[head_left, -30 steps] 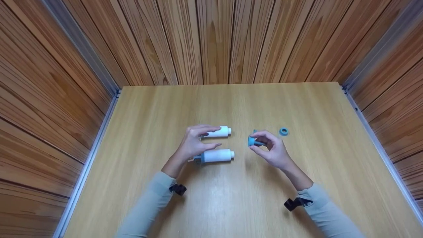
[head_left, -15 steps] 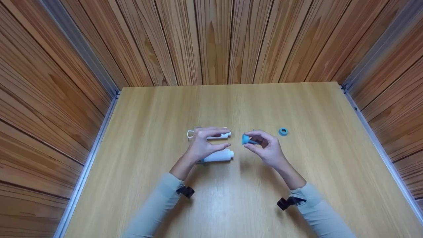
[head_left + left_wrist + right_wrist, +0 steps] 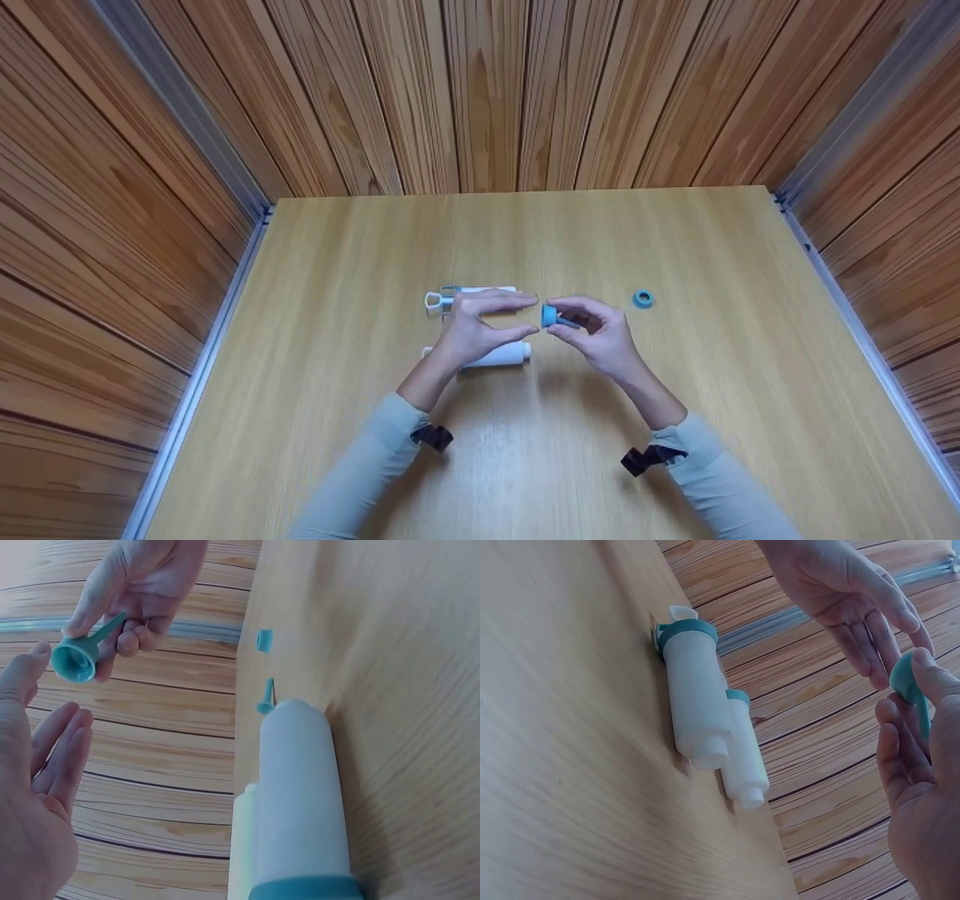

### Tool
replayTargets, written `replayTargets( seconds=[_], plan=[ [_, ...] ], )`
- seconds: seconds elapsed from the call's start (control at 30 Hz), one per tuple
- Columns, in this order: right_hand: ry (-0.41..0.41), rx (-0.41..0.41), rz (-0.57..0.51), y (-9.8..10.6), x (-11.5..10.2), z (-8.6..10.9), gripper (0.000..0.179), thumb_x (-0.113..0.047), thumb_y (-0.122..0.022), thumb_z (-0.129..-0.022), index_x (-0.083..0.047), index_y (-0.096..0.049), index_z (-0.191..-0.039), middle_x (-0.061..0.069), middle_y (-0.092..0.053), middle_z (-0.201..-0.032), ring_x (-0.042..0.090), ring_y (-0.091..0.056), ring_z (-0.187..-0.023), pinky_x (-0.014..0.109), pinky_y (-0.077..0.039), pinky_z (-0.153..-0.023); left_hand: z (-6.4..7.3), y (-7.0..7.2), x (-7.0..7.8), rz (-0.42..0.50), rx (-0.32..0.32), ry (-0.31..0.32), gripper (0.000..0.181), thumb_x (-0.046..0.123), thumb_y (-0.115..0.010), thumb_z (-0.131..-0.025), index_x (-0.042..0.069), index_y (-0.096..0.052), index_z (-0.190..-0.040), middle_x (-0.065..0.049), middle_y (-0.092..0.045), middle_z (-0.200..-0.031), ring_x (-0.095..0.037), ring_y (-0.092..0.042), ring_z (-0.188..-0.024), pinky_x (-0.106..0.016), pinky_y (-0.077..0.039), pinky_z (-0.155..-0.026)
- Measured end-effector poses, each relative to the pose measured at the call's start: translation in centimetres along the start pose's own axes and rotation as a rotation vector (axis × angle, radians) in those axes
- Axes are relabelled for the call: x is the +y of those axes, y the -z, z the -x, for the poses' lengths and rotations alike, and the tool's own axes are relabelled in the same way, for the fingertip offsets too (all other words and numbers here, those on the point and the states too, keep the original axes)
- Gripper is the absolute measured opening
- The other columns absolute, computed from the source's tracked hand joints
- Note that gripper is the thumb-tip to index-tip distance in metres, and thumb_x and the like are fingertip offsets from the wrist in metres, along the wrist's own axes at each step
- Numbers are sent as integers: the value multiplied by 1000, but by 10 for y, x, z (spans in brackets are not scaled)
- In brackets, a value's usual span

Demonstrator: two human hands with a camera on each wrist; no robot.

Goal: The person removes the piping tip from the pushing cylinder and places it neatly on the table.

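My right hand (image 3: pixel 592 334) pinches a blue-green nozzle (image 3: pixel 550 316), with a wide cup-shaped end and a thin stem, above the table. The cup end faces my left hand (image 3: pixel 484 326), whose thumb and fingers are extended and spread beside it. In the left wrist view the nozzle (image 3: pixel 75 660) shows its hollow opening, and a small space separates it from the left fingertips. Below the left hand lie two white syringe-like cylinders: the near one (image 3: pixel 499 355) and the far one (image 3: pixel 487 289), partly covered by the hand. Both have blue-green collars.
A blue-green ring cap (image 3: pixel 643 299) lies on the table (image 3: pixel 735 360) to the right. A second nozzle (image 3: pixel 266 697) rests on the table in the left wrist view, hidden in the head view. Wooden panel walls (image 3: pixel 487 97) surround the table's back and sides.
My right hand has carried the nozzle leftward, and my left hand has moved right with fingers still spread. The gap between them has narrowed. The cylinders and ring cap stay put.
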State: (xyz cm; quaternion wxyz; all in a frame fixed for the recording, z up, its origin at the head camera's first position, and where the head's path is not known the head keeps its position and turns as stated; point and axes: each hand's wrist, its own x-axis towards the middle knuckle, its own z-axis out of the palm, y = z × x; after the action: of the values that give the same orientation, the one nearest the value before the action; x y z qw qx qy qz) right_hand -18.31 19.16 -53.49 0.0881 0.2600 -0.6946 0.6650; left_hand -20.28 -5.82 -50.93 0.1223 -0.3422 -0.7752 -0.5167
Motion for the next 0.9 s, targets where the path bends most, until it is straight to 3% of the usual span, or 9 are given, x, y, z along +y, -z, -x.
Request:
replayTargets(
  seconds=[0.27, 0.57, 0.9],
  plan=[
    [22, -3, -36, -4, -1, -3, 40, 27, -74, -89, 18, -73, -128, -14, -84, -121, 1, -78, -106, 17, -64, -95, -1, -5, -1, 35, 11, -51, 32, 11, -94, -92, 4, -86, -123, -14, -87, -122, -32, -85, -114, -37, -70, -100],
    [16, -5, 0, -6, -3, -2, 40, 26, -75, -89, 15, -75, -128, -17, -84, -121, 1, -78, -108, 19, -65, -97, 0, -6, 0, 53, -3, -23, 28, 13, -92, -95, 5, -87, -121, -12, -88, -118, -29, -86, -111, -36, -69, -101],
    [-8, -3, 14, -3, -4, -1, 44, 24, -76, -91, 13, -73, -133, -14, -83, -123, 3, -77, -107, 18, -64, -99, -2, -1, 0, 59, 7, -39, 27, 13, -92, -95, 5, -87, -120, -11, -88, -120, -29, -85, -116, -41, -66, -109]
  ],
)
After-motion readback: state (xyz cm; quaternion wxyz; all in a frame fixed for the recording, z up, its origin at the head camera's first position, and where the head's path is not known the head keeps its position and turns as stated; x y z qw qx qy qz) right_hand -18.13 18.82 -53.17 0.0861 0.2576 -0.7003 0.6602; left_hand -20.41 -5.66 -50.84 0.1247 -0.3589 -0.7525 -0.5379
